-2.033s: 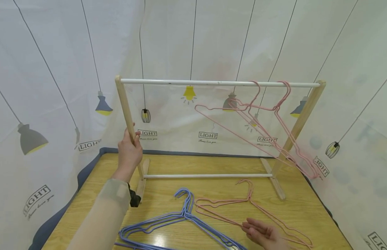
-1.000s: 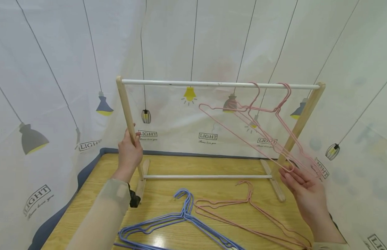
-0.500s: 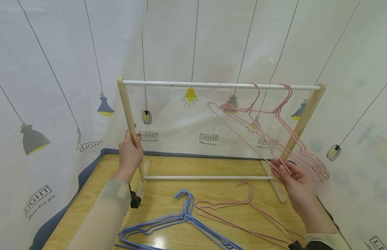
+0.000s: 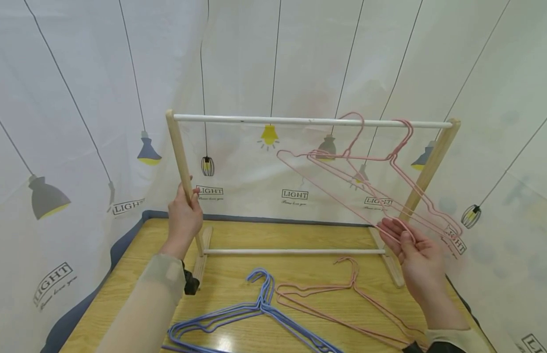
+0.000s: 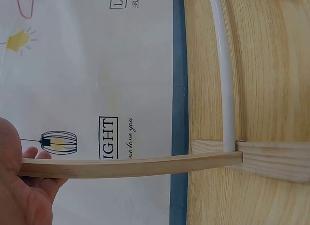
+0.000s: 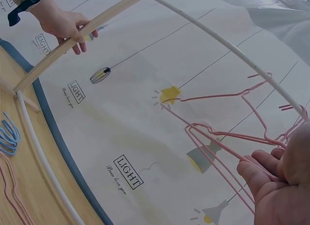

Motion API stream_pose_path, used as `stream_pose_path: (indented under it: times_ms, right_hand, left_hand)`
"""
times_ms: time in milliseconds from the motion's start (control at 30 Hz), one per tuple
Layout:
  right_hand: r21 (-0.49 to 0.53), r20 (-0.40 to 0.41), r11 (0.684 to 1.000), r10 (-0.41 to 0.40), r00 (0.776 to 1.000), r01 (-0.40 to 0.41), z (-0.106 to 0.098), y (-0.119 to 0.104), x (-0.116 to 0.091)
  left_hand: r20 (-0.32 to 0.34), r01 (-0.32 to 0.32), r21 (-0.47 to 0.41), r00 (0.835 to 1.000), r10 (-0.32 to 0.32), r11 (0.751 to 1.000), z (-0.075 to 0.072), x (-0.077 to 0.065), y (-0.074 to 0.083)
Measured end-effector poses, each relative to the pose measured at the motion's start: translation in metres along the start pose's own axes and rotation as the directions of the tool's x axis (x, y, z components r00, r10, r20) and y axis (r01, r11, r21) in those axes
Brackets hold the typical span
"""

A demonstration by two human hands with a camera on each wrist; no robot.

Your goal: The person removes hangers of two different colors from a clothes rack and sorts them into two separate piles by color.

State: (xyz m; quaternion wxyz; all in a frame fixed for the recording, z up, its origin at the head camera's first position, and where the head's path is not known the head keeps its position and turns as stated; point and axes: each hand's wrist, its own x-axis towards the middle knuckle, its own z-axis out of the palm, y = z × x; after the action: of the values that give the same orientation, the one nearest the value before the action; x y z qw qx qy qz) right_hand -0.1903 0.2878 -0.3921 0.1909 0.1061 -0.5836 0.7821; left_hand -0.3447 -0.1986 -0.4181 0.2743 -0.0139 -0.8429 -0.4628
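A pink hanger [image 4: 326, 191] is gripped at its near lower corner by the right hand [image 4: 416, 260], thumb against fingers. Its hook is seen at the top rail [image 4: 255, 119]; whether it bears on the rail cannot be told. By the left hand [image 4: 183, 218] the left upright [image 4: 178, 152] is grasped, so the stand is steadied.

If the hanger is being positioned, it would best be moved lightly, with the hook guided squarely over the rail and the upright held firm. A twist at the corner could tip the hook off or snag the hung pink hangers [image 4: 404, 139] to its right.

Farther out, on the counter [image 4: 242, 233], loose pink hangers [image 4: 353, 274] are laid beside stacked blue hangers [image 4: 263, 301]. No brand can be made out on the hangers. On the backdrop [image 4: 238, 59], among printed lamps, "LIGHT" is repeated in boxes, with script below ending "love you"; its first word is unclear.
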Motion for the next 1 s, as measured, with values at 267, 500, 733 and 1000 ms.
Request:
stream_pose_path:
  times_ms: [267,500,733,1000]
  right_hand:
    - [0.060,-0.008,0.996,-0.059,0.998,0.060,0.005,-0.013,-0.001]
    - [0.052,0.010,0.993,-0.104,0.995,0.103,0.007,-0.022,-0.003]
    - [0.082,0.026,0.992,-0.099,0.995,0.096,0.006,-0.027,-0.008]
    - [0.129,0.040,0.986,-0.107,0.994,0.101,0.003,-0.033,-0.021]
  left_hand:
    - [0.000,0.012,-0.009,1.000,-0.012,1.000,0.000,-0.002,0.003]
    - [-0.001,0.029,0.011,1.000,-0.029,1.000,0.000,-0.002,0.003]
    - [0.007,0.038,0.021,0.999,-0.038,0.999,0.000,-0.002,0.002]
    - [-0.001,0.039,0.029,0.999,-0.039,0.999,0.000,-0.001,0.002]
